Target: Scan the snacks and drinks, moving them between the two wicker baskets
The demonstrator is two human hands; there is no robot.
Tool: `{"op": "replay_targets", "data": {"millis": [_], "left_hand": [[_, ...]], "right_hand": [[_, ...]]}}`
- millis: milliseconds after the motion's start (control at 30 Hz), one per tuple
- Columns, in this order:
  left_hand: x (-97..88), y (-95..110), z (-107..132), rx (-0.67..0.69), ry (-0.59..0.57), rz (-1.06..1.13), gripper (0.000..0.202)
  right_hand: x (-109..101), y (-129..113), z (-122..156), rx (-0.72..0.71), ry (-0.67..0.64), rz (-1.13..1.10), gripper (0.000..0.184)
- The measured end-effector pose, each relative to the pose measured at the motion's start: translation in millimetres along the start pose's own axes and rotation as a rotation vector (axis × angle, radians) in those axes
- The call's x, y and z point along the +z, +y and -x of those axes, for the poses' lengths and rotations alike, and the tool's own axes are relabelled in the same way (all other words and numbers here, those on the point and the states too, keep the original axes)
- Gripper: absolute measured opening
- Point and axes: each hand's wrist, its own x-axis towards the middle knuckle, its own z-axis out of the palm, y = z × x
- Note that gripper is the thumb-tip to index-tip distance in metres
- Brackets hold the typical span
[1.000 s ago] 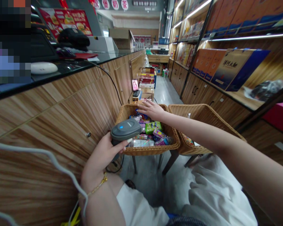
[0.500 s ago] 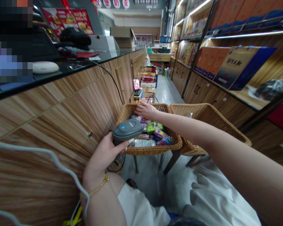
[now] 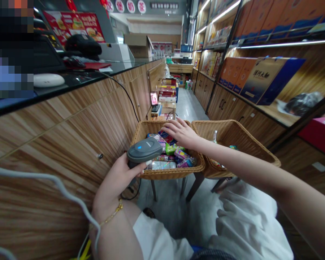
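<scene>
My left hand (image 3: 118, 177) is wrapped round a grey barcode scanner (image 3: 144, 150), held just in front of a wicker basket (image 3: 176, 174) full of coloured snack packets (image 3: 176, 155). My right hand (image 3: 180, 131) is stretched over the far part of that basket, its fingers closed on a small dark blue and red packet (image 3: 166, 137) lifted a little above the others. A second wicker basket (image 3: 249, 151) stands right beside the first, with a bottle top (image 3: 215, 135) showing in it.
A long wooden counter (image 3: 70, 126) runs along my left, with a black glass top, a white puck-shaped device (image 3: 48, 79) and a cable (image 3: 126, 94) hanging down. Shelves with boxed goods (image 3: 262, 77) line the right. An aisle (image 3: 188, 104) leads away, with stacked boxes (image 3: 166, 94).
My right hand has drawn back from the basket's far edge and now holds a dark packet raised from the pile. The scanner in my left hand has barely moved.
</scene>
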Motion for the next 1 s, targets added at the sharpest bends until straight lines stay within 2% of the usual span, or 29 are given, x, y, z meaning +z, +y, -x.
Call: {"op": "replay_targets", "data": {"millis": [100, 267, 467, 600, 1000], "left_hand": [[0.2, 3, 0, 0.005, -0.008, -0.019, 0.029], [0.4, 7, 1, 0.008, -0.006, -0.019, 0.032], [1.8, 4, 1, 0.005, -0.008, -0.016, 0.031], [3.5, 3, 0, 0.002, -0.011, 0.009, 0.032], [6.1, 5, 0, 0.021, -0.040, -0.025, 0.031]], "right_hand": [[-10, -4, 19, 0.124, 0.074, -0.040, 0.092], [-14, -6, 42, 0.270, 0.188, -0.254, 0.093], [0, 2, 53, 0.193, 0.314, -0.707, 0.096], [8, 7, 55, 0.228, 0.281, -0.951, 0.098], [12, 8, 56, 0.264, 0.258, -1.030, 0.102]]}}
